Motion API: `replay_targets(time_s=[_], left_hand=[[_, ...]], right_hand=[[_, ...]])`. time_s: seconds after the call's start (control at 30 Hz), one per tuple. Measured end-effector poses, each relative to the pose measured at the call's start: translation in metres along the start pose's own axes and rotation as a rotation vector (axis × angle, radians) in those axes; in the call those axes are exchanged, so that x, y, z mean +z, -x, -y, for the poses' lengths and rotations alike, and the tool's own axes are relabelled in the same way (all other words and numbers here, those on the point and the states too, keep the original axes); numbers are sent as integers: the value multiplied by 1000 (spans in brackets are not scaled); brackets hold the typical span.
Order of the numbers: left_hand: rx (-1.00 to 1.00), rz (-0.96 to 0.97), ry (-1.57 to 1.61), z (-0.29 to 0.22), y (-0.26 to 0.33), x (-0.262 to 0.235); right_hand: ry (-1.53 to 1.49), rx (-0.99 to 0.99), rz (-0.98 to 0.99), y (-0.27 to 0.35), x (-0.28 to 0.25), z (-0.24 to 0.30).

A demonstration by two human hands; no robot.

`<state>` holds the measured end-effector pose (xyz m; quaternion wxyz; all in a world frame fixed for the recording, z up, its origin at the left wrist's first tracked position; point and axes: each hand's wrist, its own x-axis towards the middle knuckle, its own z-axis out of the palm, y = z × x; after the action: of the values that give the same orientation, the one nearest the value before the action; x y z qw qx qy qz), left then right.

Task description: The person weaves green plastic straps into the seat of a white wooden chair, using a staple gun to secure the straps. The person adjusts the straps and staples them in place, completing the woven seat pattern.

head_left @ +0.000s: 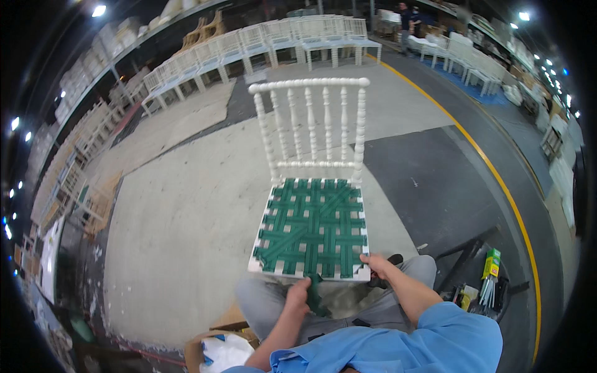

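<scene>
A white chair point(357, 130) with a spindle back faces me. Green webbing straps point(311, 227) are woven across its seat frame, with a few running diagonally. My left hand point(298, 296) is closed at the middle of the seat's front edge, gripping the loose end of a green strap point(316, 297) that hangs below the frame. At the front right corner of the seat, my right hand point(377, 266) is closed on the frame, thumb on top. Its other fingers are partly hidden. Something dark shows just below that hand, too unclear to name.
A small black stand point(507, 289) on my right bears a green and yellow box point(491, 264) and loose tools. At lower left is a cardboard box point(194, 354) with white plastic. Rows of white chairs point(267, 40) line the back. A yellow floor line point(491, 165) curves along the right; people stand far off.
</scene>
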<state>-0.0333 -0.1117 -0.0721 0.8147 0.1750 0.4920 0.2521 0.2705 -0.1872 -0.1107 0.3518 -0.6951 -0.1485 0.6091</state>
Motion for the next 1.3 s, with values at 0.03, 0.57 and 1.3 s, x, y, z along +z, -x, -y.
replay_targets(time_s=[0.03,0.57,1.3], left_hand=[[-33,52,-53,2,17,12],[502,556,-102,-174,158,198],[-129,-122,85,-69,25,33]], right_hand=[[-14,10,-39,10,3,-3],[-284,-736,271,154,77,127],[-224,-286,173,136,55,47]])
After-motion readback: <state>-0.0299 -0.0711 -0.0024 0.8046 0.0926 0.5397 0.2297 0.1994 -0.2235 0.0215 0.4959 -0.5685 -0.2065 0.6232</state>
